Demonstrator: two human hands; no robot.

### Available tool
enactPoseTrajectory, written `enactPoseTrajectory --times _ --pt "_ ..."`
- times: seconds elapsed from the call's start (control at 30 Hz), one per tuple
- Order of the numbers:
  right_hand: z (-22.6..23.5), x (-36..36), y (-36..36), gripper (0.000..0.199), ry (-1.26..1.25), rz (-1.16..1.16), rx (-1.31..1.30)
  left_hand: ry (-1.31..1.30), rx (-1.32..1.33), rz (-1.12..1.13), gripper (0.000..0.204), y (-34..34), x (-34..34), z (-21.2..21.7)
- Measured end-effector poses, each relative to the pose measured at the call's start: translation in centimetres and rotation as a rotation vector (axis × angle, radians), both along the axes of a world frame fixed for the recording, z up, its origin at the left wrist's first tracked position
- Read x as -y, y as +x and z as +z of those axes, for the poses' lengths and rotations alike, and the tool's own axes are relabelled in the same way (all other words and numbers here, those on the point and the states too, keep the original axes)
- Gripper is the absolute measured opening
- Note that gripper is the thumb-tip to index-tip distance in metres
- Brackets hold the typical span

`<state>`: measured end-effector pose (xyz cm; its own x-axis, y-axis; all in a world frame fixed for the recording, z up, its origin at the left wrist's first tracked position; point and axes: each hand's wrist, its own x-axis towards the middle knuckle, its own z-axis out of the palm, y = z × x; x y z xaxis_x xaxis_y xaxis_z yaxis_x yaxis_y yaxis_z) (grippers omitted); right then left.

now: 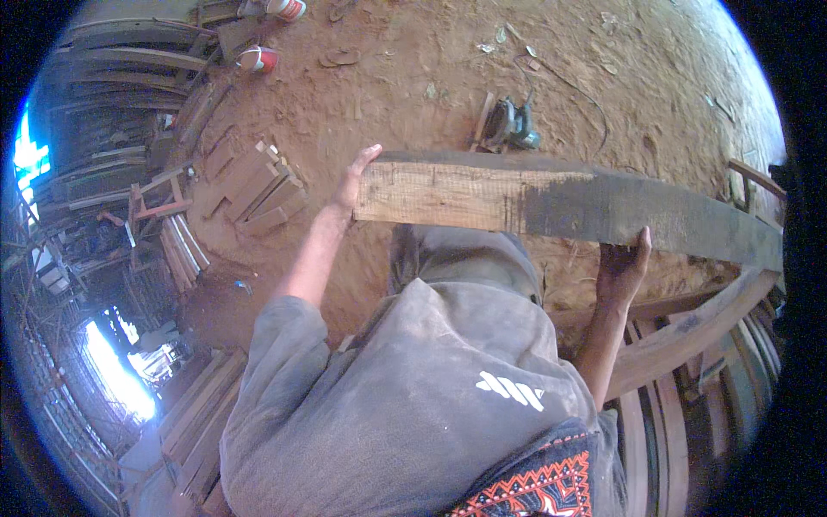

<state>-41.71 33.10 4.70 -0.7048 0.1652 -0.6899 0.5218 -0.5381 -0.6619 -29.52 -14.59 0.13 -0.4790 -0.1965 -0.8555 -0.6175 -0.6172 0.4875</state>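
Timber (564,205) is gripped twice — left hand (354,179) half-closed on its pale end, right hand (622,269) half-closed along the darkened lower edge — presumably sharing weight.

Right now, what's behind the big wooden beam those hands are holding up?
Beyond the beam, a teal power tool lies on brown ground; below its lower edge, grey cloth shows. Whatever sits directly behind it is covered.

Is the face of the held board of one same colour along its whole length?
No, the board shows pale brown wood beside the left hand and dark grey above the right hand.
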Motion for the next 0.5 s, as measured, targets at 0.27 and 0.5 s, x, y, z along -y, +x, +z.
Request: enactPoseTrajectory --times 0.27,0.5 --pt "3.5 0.9 -0.3 0.057 0.148 0.066 0.077 -0.07 0.064 -0.078 0.047 -2.2 -1.2 3.5" --pt "4.2 1.7 0.2 0.07 0.161 0.049 0.097 0.099 -0.083 -0.266 0.05 -3.6 0.7 2.2"
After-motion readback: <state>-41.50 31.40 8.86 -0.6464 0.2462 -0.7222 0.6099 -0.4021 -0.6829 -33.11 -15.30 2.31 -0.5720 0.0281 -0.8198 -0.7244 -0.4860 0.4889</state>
